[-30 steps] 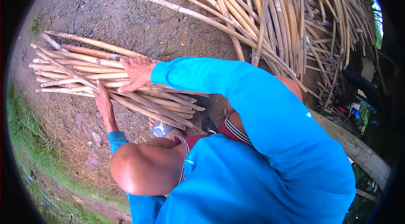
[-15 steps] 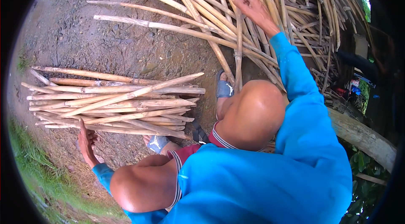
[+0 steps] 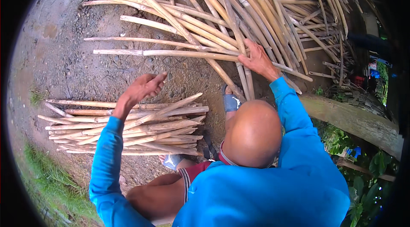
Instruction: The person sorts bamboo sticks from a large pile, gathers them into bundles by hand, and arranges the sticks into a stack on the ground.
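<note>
My right hand (image 3: 259, 61) is closed at a spot where several poles cross, its fingers against a pale bamboo pole (image 3: 188, 54) that reaches out to the left. Which other poles it touches is hard to make out. My left hand (image 3: 143, 90) hangs over the ground with its fingers stretched to the right and nothing in them. Below that hand lies a stack of short cut bamboo pieces (image 3: 171, 128), laid roughly side by side, with one piece slanting across the top.
A large heap of long bamboo poles (image 3: 256, 5) fills the far right. A thick log (image 3: 354, 126) lies at the right beside green leaves (image 3: 358, 188). Grass (image 3: 51, 175) grows at the lower left. My sandalled foot (image 3: 231, 102) stands between stack and heap.
My left hand has risen from the near side of the stack to beyond its far side. My right hand has come nearer, down to the crossing poles. The whole view has shifted.
</note>
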The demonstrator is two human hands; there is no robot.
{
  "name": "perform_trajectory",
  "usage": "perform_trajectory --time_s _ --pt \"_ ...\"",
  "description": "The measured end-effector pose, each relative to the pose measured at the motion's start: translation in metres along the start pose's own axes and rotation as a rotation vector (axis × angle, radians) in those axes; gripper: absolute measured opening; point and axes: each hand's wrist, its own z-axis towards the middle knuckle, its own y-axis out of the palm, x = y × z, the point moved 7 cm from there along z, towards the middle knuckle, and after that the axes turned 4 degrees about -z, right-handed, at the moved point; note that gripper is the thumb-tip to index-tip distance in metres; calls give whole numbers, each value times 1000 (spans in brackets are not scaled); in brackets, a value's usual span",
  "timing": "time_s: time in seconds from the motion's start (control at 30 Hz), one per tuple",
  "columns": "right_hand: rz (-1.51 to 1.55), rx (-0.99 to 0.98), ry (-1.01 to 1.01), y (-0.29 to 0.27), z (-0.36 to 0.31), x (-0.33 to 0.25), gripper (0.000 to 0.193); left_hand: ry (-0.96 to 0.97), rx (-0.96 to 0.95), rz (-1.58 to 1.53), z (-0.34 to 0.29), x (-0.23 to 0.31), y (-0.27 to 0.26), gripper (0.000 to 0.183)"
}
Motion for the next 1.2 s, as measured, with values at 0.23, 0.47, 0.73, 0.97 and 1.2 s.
perform_trajectory --time_s 0.23,0.47,0.73,0.97,1.2 --pt "378 11 193 21 -24 -9 46 -193 141 -721 111 -2 92 100" --pt "-25 126 -126 -14 -7 -27 34 32 242 -1136 151 15 119 109" --pt "-337 -107 -135 6 58 -21 51 159 146 -1018 159 40 104 117" --pt "48 -234 6 59 103 -31 73 152 -27 -1286 175 25 148 119" --pt "123 -432 203 76 124 -9 83 254 -22 -1565 166 52 124 120"
